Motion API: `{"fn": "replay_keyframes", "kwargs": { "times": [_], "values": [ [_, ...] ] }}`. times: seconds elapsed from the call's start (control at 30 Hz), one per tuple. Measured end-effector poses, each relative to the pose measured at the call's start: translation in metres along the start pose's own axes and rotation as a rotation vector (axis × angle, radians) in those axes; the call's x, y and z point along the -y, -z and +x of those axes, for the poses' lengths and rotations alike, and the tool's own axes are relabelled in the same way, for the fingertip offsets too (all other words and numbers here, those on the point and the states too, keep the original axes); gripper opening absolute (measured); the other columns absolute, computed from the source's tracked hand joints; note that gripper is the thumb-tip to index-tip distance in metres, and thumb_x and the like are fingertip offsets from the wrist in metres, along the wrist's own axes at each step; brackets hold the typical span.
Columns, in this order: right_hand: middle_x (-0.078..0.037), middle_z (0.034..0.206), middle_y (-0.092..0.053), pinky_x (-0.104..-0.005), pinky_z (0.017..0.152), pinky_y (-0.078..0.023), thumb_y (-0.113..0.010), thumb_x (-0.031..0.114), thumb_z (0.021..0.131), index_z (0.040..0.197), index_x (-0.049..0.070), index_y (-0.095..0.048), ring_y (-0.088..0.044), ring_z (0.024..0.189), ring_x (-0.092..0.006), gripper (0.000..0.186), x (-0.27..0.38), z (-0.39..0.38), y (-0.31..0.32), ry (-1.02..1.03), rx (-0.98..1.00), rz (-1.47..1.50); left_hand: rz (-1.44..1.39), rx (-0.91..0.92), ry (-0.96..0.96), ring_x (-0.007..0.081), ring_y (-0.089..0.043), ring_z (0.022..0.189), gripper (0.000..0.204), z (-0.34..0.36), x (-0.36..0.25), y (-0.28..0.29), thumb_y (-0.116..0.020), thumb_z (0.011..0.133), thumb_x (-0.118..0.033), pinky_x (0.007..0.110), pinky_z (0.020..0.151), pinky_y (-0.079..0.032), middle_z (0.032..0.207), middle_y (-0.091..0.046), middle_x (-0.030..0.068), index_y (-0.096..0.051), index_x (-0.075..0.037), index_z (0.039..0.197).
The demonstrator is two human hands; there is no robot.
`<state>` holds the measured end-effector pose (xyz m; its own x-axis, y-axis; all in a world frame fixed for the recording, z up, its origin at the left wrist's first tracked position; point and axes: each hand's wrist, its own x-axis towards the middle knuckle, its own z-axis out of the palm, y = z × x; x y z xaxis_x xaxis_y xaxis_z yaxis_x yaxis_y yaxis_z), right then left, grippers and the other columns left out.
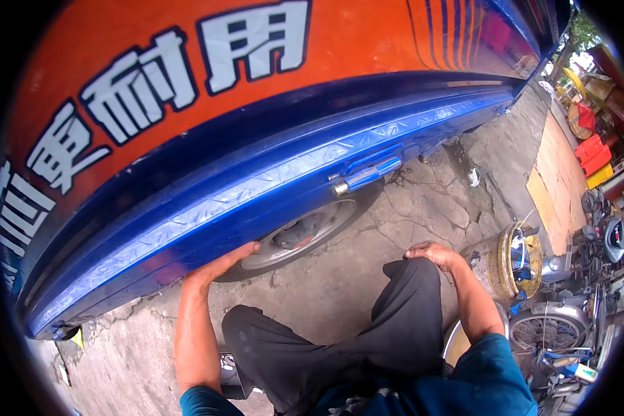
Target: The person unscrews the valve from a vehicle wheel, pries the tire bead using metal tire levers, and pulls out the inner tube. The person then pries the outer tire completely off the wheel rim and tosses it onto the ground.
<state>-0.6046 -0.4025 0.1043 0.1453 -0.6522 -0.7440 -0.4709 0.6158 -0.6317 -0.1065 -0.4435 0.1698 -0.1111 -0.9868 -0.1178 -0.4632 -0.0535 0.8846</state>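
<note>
My left hand (222, 265) reaches to the lower edge of a blue vehicle side panel (208, 232), close to the wheel (295, 236) below it. Its fingers look stretched out toward the tyre, partly hidden against the panel, and I see nothing held. Whether it touches the tyre I cannot tell. On my raised right knee lies my right hand (430, 253), fingers loosely laid over the dark trousers (412, 291) and holding nothing. A blue cylindrical fitting with a metal end (367, 177) hangs under the panel above the wheel.
Cracked concrete (423, 208) runs beneath the vehicle. At my right stand a dirty yellowish bucket (489, 267) with things in it and a round container (457, 343). Farther right are a plywood sheet (558, 180), a small spoked wheel (544, 329), red plastic pieces (591, 154) and piled parts.
</note>
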Motion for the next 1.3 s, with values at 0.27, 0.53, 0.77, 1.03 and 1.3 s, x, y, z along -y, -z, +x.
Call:
{"fn": "replay_keyframes", "kwargs": {
  "times": [0.27,0.53,0.77,1.03,1.3],
  "values": [
    [-0.018,0.121,-0.052,-0.0331,0.079,-0.046,-0.048,0.068,0.083,0.130,-0.007,-0.038,-0.055,0.097,-0.0208,0.090,0.105,-0.022,0.032,0.506,-0.642,0.693,0.071,0.050,0.044,0.0232,-0.054,0.109,0.059,-0.004,-0.034,-0.002,-0.077,0.071,-0.041,0.034,0.095,-0.043,0.117,-0.060,0.0103,-0.060,-0.007,0.116],
    [-0.018,0.131,-0.047,-0.0433,0.099,-0.039,-0.057,0.058,0.083,0.132,-0.006,-0.034,-0.047,0.120,-0.0304,0.084,0.194,0.003,0.086,0.887,-0.104,1.323,0.059,0.063,-0.099,0.0240,-0.048,0.118,0.069,0.018,-0.052,-0.024,-0.073,0.074,-0.046,0.037,0.102,-0.038,0.128,-0.052,0.0112,-0.050,-0.010,0.128],
    [-0.014,0.138,-0.040,-0.0523,0.106,-0.030,-0.061,0.043,0.085,0.129,0.002,-0.038,-0.038,0.128,-0.0310,0.064,0.192,0.011,0.092,0.985,-0.029,1.438,-0.208,0.157,0.204,0.0453,-0.011,0.137,0.083,-0.013,0.001,0.013,-0.028,0.087,-0.067,0.066,0.107,-0.002,0.149,-0.020,0.0190,-0.022,-0.008,0.144],
    [-0.011,0.136,-0.043,-0.0493,0.105,-0.033,-0.057,0.046,0.087,0.128,0.010,-0.045,-0.040,0.126,-0.0291,0.055,0.191,0.005,0.084,0.970,-0.078,1.401,-2.380,-0.050,0.654,0.0496,-0.009,0.135,0.076,-0.007,-0.054,-0.012,-0.031,0.091,-0.054,0.063,0.109,-0.006,0.149,-0.010,0.0254,-0.019,-0.001,0.143],
    [-0.011,0.135,-0.043,-0.0518,0.100,-0.036,-0.057,0.047,0.087,0.126,0.013,-0.047,-0.041,0.124,-0.0297,0.053,0.193,0.003,0.082,0.967,0.017,1.366,-1.940,-0.393,0.759,0.0350,-0.036,0.128,0.070,0.004,-0.085,-0.015,-0.038,0.087,-0.056,0.056,0.107,-0.024,0.139,-0.040,0.0156,-0.037,-0.005,0.135]
  ]
}}
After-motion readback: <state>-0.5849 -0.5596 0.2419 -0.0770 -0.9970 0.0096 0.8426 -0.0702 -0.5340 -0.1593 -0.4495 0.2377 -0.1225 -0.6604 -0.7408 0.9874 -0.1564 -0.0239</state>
